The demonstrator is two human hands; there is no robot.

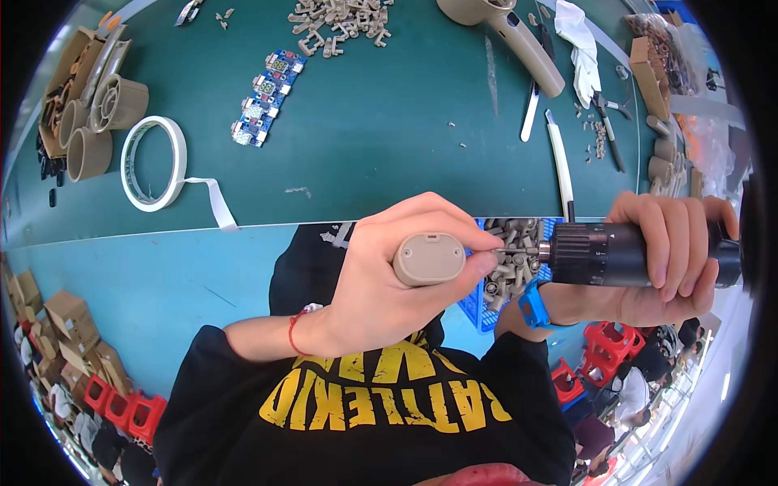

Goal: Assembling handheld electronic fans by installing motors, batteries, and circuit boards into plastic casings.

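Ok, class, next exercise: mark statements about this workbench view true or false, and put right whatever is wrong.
1. The left hand holds a beige part with an oval end. True.
2. The right hand holds a pair of scissors. False: it grips a black power screwdriver.
3. A white tape roll lies left of the blue circuit boards. True.
4. Those boards are scattered apart. False: they form a slanting row.
5. The right wrist is bare. False: a blue wristband encircles it.
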